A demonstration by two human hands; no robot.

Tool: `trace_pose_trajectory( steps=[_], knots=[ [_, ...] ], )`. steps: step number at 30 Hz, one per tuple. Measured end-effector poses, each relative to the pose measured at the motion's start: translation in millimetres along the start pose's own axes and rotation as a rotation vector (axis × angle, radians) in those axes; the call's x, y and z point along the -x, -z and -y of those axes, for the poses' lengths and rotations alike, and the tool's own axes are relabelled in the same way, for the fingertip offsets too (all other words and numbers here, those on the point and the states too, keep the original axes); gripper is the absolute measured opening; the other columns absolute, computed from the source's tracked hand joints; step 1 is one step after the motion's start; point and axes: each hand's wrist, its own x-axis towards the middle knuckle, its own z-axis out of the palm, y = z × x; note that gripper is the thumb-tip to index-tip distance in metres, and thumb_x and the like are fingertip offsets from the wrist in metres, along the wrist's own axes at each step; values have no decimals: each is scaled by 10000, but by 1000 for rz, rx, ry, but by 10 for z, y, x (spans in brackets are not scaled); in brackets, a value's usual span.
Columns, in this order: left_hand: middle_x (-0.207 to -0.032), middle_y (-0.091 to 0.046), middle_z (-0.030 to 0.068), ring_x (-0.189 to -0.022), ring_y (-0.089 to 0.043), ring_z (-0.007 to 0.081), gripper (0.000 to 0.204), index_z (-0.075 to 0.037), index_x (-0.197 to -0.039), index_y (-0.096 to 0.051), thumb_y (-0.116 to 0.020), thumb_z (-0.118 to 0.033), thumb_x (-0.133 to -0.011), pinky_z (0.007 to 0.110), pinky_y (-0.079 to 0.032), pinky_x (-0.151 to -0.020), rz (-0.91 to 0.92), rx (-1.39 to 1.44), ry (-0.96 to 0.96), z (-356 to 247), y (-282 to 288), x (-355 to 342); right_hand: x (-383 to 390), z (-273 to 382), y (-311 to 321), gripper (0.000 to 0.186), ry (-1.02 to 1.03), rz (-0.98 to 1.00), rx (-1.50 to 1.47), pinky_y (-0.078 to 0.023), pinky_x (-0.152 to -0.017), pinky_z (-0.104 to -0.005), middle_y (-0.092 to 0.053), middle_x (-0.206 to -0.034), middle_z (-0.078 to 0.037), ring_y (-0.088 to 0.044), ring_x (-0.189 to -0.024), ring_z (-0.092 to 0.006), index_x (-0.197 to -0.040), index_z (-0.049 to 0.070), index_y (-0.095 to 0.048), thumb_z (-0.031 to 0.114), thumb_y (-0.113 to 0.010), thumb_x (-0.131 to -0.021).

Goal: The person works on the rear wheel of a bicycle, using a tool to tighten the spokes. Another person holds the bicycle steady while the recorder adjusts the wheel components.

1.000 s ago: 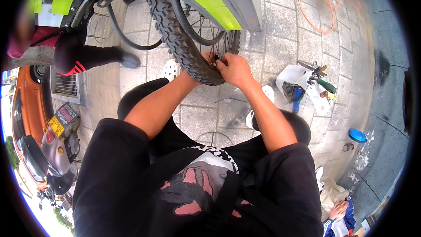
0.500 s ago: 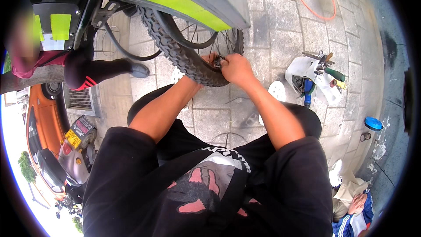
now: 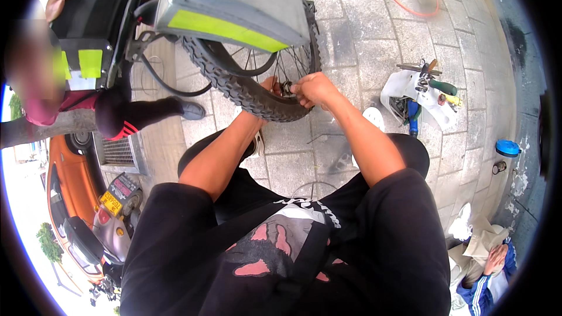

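Before me a knobby-tyred bicycle wheel point(image 3: 252, 103) with thin spokes stands under a grey box with a yellow-green stripe point(image 3: 228, 29). My right hand point(image 3: 318, 90) is at the near right side of the wheel, its fingers closed together against the small metal part at the hub point(image 3: 285, 88). What they pinch is too small to make out. Reaching in from behind the tyre, my left hand point(image 3: 270, 85) is beside the hub. Only some of its fingers show between the spokes, and the tyre hides the rest.
To the right, a white container point(image 3: 398, 89) holds tools, including a green-handled screwdriver point(image 3: 443, 88). A blue lid point(image 3: 507, 148) lies farther right, and an orange hose point(image 3: 436, 3) beyond. Another person's leg point(image 3: 149, 111) is at left; someone sits at lower right point(image 3: 486, 269).
The view has shifted slightly. My right hand's fingers have straightened somewhat at the hub, while my left hand stays beside it. At left, the other person's hand now shows on the black case.
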Motion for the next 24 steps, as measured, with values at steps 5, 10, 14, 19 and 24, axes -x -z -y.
trace_pose_trajectory(
  steps=[5,10,14,19,24],
  knots=[
    [-758,-553,-6,-677,-554,142,228,-123,-868,-588,-655,-294,-1002,303,-502,-601,125,102,-59,26,188,-194,149,310,-137,394,116,-52,488,-580,-606,-383,-726,-784,-204,-717,-636,-302,-872,-97,-724,297,-717,-856],
    [-783,-548,-15,-702,-562,123,237,-137,-878,-559,-608,-318,-1022,283,-494,-617,-3,109,-14,-77,-119,78,493,741,-95,440,51,-1,739,-593,-702,-409,-739,-871,-226,-743,-767,-326,-910,-83,-734,353,-740,-845],
    [-715,-534,-21,-612,-544,122,292,-131,-823,-563,-593,-334,-1031,270,-471,-579,22,-18,-46,-99,-31,21,362,616,-229,457,320,-146,1008,-578,-849,-437,-742,-1032,-217,-719,-996,-354,-1004,-13,-754,414,-758,-843],
    [-671,-498,-31,-598,-507,96,330,-144,-760,-537,-577,-319,-1037,260,-416,-534,54,-189,-86,-163,-69,46,325,560,-164,561,353,-92,1001,-558,-906,-471,-716,-1069,-258,-683,-1062,-406,-1009,-36,-738,502,-733,-849],
    [-655,-440,-45,-570,-435,89,341,-142,-748,-521,-561,-299,-1048,268,-373,-514,137,-172,-119,-200,-126,152,346,577,-157,517,347,-79,1004,-557,-921,-454,-726,-1087,-232,-689,-1070,-386,-1035,-18,-748,472,-712,-873]
  ],
)
